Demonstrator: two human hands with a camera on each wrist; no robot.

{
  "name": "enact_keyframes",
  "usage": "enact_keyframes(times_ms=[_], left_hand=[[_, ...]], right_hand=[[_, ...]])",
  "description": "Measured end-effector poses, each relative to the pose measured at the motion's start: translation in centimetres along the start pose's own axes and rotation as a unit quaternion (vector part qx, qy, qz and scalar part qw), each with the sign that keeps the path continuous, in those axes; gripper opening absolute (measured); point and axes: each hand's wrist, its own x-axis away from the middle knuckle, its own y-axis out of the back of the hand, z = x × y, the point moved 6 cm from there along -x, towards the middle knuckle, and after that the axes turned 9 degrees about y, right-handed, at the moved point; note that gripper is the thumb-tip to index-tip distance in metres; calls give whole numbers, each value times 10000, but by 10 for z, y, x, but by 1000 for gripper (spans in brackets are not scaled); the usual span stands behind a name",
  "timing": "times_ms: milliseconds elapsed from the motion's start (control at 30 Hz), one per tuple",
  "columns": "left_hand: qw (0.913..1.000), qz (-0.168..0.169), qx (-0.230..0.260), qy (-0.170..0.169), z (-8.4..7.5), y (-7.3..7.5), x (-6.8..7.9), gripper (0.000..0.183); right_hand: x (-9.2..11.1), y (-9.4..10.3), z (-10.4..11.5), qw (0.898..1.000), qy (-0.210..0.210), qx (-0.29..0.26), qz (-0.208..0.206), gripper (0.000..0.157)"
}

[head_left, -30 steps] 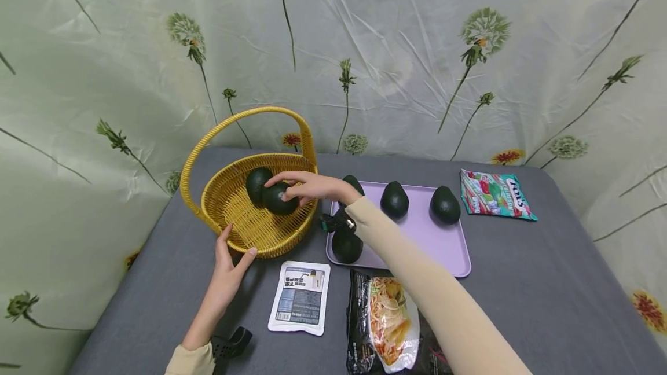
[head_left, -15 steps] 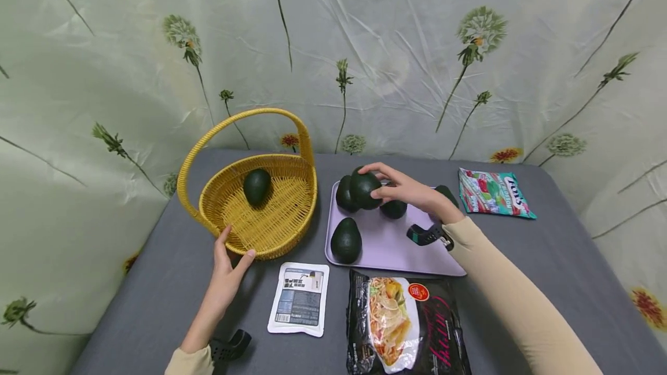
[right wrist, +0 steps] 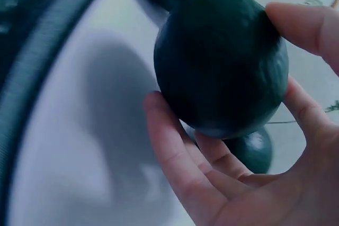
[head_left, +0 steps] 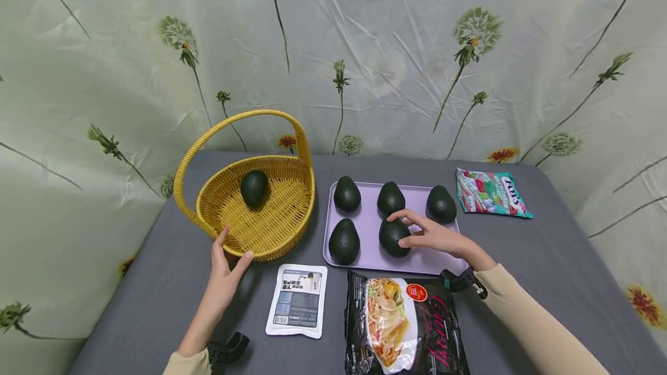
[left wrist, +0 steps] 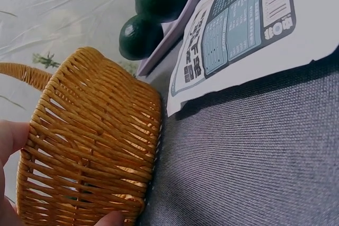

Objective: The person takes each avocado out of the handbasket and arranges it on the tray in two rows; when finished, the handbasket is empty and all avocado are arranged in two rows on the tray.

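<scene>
My right hand [head_left: 435, 237] holds a dark green avocado [head_left: 393, 238] by its sides at the front middle of the lilac tray [head_left: 370, 254]. In the right wrist view, thumb and fingers surround this avocado [right wrist: 220, 62], with its shadow on the tray. Several other avocados stand on the tray, including one at the front left [head_left: 344, 242] and one at the back right [head_left: 441, 205]. My left hand [head_left: 224, 274] rests against the near rim of a yellow wicker basket [head_left: 273, 246], thumb and forefinger spread. One avocado [head_left: 254, 188] lies inside the basket.
A white printed pouch [head_left: 297, 300] lies between basket and tray, toward the front. In front of the tray is a black noodle packet [head_left: 406, 323]. A teal and red snack bag [head_left: 492, 192] lies at the back right. A flowered curtain [head_left: 396, 62] hangs behind the table.
The right hand has moved an avocado from the basket to the tray's front middle, first passing over the back left avocado. The left hand has stayed at the basket rim.
</scene>
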Motion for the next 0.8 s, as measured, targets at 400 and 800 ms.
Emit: enact_keyframes(times_ms=[400, 800], left_hand=[[10000, 6, 48, -22, 0, 0, 1, 79], [9999, -14, 30, -97, 0, 1, 1, 78]], right_hand=[[1, -26, -7, 9978, -119, -563, 315, 51], [6, -23, -7, 9980, -131, -491, 376, 51]])
